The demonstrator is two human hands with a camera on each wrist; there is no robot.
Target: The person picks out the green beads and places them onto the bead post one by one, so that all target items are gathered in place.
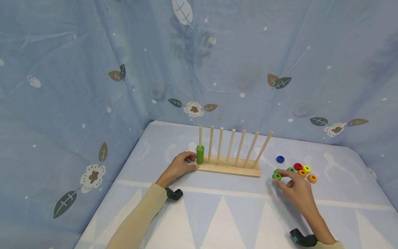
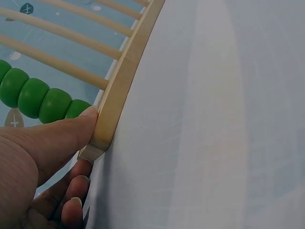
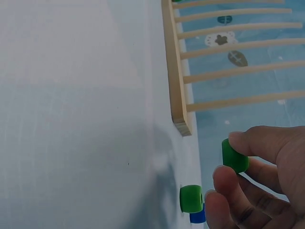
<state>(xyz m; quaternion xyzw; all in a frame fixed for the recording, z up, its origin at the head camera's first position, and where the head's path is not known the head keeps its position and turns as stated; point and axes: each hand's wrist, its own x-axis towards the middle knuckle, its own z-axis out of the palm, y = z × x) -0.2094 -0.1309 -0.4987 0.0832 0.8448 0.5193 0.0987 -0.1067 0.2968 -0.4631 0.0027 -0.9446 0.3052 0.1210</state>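
Note:
My left hand (image 1: 181, 164) grips the left end of a wooden peg rack (image 1: 230, 169). In the left wrist view its thumb (image 2: 71, 131) lies on the base beside the lowest green bead, and the other fingers curl at the base's end. Several green beads (image 1: 200, 155) are stacked on the leftmost peg; the other pegs are bare. To the right of the rack, my right hand (image 1: 296, 188) pinches a green bead (image 3: 234, 156) between thumb and fingers. Below it in the right wrist view sits another green bead (image 3: 191, 199), partly covering a blue bead (image 3: 197, 214).
Loose beads lie right of the rack: a blue one (image 1: 280, 159), a red one (image 1: 297, 166), a yellow one (image 1: 306, 169), orange ones (image 1: 312, 178) and a green one (image 1: 291, 169). Patterned blue cloth (image 1: 217, 69) hangs behind the table (image 1: 242, 204).

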